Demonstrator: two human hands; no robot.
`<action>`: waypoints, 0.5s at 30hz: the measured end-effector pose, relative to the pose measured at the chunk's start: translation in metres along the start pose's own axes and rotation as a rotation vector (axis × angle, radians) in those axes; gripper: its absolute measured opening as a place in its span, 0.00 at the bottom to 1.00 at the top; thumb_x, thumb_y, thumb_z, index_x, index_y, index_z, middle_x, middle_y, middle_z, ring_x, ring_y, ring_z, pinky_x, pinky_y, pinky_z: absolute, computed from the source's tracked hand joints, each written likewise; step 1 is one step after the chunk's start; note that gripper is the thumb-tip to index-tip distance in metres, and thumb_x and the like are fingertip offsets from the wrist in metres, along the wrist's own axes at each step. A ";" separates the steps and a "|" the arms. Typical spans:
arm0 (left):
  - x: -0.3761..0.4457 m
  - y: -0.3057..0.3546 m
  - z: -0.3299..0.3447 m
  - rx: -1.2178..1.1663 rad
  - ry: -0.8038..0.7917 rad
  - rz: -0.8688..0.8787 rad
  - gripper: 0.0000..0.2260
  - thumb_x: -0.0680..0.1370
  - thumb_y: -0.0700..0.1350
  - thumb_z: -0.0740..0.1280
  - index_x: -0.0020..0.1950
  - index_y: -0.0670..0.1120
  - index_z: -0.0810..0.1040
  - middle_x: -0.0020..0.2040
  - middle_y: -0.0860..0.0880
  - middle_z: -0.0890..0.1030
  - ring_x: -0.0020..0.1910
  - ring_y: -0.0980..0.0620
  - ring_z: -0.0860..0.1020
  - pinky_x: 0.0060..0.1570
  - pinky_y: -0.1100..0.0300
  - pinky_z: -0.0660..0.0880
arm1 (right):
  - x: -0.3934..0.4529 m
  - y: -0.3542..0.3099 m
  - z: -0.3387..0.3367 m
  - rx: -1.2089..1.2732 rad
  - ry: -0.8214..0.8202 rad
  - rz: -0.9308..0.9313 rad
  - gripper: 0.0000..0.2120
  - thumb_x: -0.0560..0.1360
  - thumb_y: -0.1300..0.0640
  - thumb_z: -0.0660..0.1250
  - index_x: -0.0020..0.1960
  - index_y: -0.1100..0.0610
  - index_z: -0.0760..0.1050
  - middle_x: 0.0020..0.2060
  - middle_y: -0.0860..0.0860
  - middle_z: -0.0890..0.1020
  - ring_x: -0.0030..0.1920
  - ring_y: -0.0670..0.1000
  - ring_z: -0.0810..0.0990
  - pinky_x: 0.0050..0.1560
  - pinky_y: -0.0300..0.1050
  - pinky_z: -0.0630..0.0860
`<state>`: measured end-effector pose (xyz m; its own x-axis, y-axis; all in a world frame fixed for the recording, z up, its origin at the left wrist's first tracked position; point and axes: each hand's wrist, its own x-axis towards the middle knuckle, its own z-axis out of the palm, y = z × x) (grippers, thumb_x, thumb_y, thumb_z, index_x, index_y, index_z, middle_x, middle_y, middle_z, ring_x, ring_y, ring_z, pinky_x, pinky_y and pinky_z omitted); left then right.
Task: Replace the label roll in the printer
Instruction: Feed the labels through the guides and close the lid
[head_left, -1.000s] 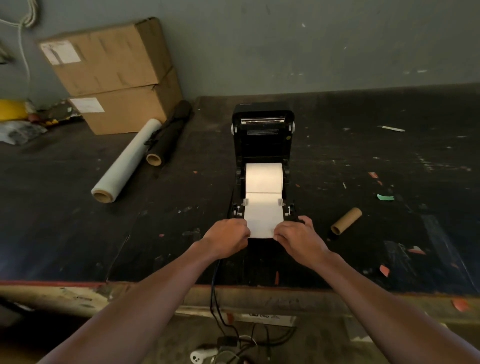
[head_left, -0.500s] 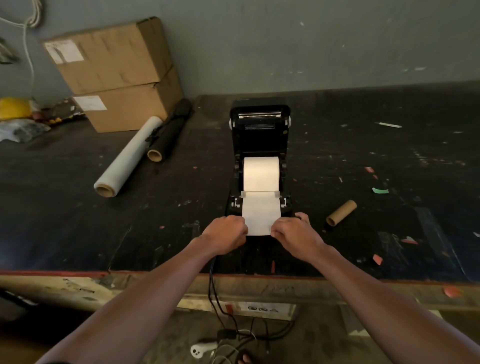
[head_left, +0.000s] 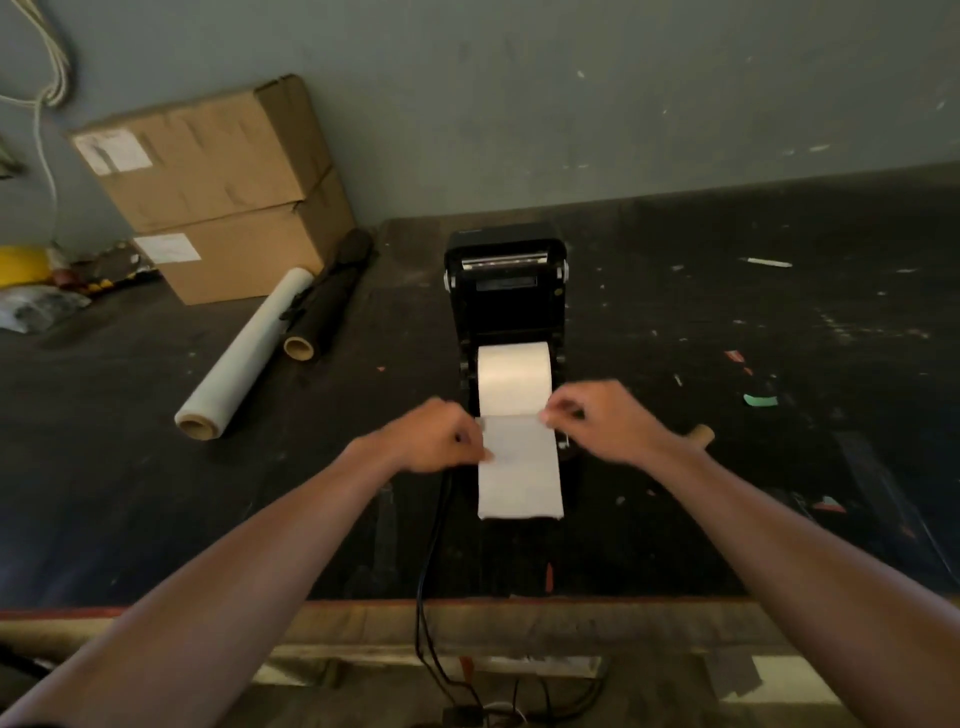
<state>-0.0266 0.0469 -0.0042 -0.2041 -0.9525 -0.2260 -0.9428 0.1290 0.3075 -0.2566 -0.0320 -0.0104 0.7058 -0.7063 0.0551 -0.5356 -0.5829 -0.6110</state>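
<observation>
The black label printer (head_left: 506, 301) stands open mid-table with its lid tipped back. A white label roll (head_left: 513, 376) sits in its bay. A label strip (head_left: 522, 478) runs from the roll forward over the printer's front. My left hand (head_left: 436, 436) is closed at the strip's left edge, thumb on the paper. My right hand (head_left: 602, 421) pinches the strip's right edge near the roll. Both hands are blurred. An empty cardboard core (head_left: 702, 434) lies right of the printer, mostly hidden behind my right wrist.
Two stacked cardboard boxes (head_left: 223, 192) stand at the back left against the wall. A clear film roll (head_left: 244, 356) and a black roll (head_left: 327, 306) lie beside them. Black cables (head_left: 431, 597) drop over the table's front edge (head_left: 519, 618). Paper scraps (head_left: 759, 400) dot the right side.
Both hands moved from the strip's front end back to its sides near the roll. The strip now extends farther forward past the printer's front.
</observation>
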 end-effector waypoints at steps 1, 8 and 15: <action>0.008 -0.004 -0.020 -0.001 0.101 -0.025 0.10 0.77 0.52 0.68 0.50 0.48 0.84 0.47 0.52 0.85 0.44 0.60 0.80 0.52 0.58 0.77 | 0.012 -0.002 -0.017 0.033 0.090 0.026 0.10 0.77 0.51 0.65 0.56 0.54 0.79 0.51 0.49 0.82 0.50 0.44 0.79 0.46 0.33 0.73; 0.073 -0.037 -0.120 -0.309 0.651 -0.338 0.23 0.79 0.52 0.66 0.69 0.41 0.72 0.64 0.42 0.79 0.64 0.45 0.75 0.61 0.57 0.70 | 0.098 -0.008 -0.094 0.124 0.353 0.223 0.22 0.78 0.49 0.64 0.68 0.58 0.70 0.63 0.56 0.77 0.64 0.53 0.75 0.62 0.47 0.72; 0.118 -0.059 -0.126 -0.554 0.601 -0.410 0.29 0.80 0.58 0.60 0.76 0.43 0.62 0.74 0.43 0.68 0.72 0.43 0.66 0.68 0.53 0.65 | 0.141 -0.001 -0.086 0.147 0.282 0.314 0.28 0.78 0.45 0.61 0.74 0.56 0.63 0.68 0.55 0.73 0.68 0.55 0.71 0.65 0.49 0.69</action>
<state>0.0385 -0.1077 0.0675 0.4368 -0.8978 0.0559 -0.6180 -0.2543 0.7439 -0.1964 -0.1654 0.0656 0.3545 -0.9337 0.0498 -0.6178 -0.2739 -0.7371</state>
